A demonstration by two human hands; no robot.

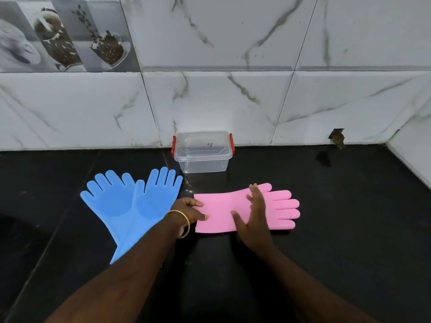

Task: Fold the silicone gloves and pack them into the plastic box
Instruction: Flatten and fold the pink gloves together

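Note:
A pink silicone glove lies flat on the black counter, its fingers pointing right. My left hand pinches the glove's cuff edge at the left. My right hand rests flat and spread on the glove's middle, pressing it down. Two blue silicone gloves lie overlapped to the left, fingers pointing away from me. A clear plastic box with red side clips and its lid on stands against the wall, behind the pink glove.
The black counter ends at a marble-tiled wall behind and on the far right. A small hole shows in the wall at counter level on the right.

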